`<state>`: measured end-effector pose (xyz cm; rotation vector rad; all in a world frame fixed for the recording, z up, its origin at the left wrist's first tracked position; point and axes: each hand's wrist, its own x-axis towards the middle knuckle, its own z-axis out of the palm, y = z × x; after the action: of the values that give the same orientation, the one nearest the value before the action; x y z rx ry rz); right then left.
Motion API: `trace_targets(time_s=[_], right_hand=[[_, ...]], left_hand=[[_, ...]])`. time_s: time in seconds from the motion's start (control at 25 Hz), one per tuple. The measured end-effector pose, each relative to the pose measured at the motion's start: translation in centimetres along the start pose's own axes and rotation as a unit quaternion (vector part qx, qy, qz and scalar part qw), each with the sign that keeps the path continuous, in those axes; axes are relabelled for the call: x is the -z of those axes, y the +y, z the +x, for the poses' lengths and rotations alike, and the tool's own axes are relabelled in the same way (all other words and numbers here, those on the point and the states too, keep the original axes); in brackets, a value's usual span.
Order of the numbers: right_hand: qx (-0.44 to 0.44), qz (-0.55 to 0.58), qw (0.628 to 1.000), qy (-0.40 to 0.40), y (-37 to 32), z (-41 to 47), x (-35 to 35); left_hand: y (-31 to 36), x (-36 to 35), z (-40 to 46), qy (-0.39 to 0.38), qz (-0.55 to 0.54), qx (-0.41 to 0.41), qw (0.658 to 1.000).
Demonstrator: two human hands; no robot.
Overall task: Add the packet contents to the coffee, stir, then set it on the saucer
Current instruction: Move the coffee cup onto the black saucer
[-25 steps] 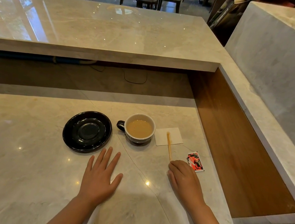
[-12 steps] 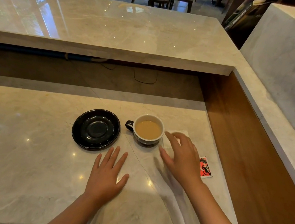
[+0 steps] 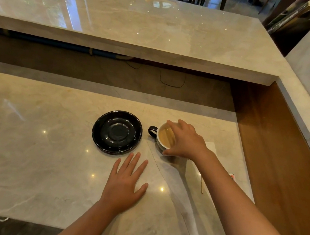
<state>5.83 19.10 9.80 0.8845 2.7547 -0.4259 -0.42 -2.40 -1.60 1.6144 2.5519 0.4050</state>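
A dark cup of milky coffee (image 3: 163, 137) stands on the marble counter (image 3: 36, 150), its handle pointing left toward the empty black saucer (image 3: 117, 132). My right hand (image 3: 185, 141) reaches over the cup from the right, fingers and thumb wrapped around its rim. My left hand (image 3: 124, 182) lies flat and spread on the counter, just in front of the saucer. A wooden stir stick (image 3: 202, 184) lies on the counter beside my right forearm. Only a sliver of the red packet (image 3: 232, 176) shows behind that forearm.
A white napkin (image 3: 211, 146) lies right of the cup, partly under my wrist. A raised marble bar ledge (image 3: 143, 26) runs along the back. A wooden side panel (image 3: 274, 154) walls the right side. The counter's front edge is close to me.
My right hand left the stir stick near the packet, moved forward and left, and closed around the cup's rim. The left hand stayed flat. The camera has shifted a little.
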Motion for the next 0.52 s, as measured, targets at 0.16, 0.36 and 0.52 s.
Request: trace_targets(time_s=[0.16,0.36,0.52], right_hand=[[0.016,-0.037,0.999,-0.006,-0.2,0.9,0.1],[0.025,-0.055,0.998,0.029,-0.5,1.1,0.1],[0.012,-0.038,0.999,0.03,-1.1,1.1,0.1]], left_hand=[[0.1,0.1,0.1,0.001,-0.004,0.012,1.0],[0.2,0.3,0.1,-0.004,-0.006,0.013,1.0],[0.2,0.2,0.3,-0.009,-0.001,0.013,1.0]])
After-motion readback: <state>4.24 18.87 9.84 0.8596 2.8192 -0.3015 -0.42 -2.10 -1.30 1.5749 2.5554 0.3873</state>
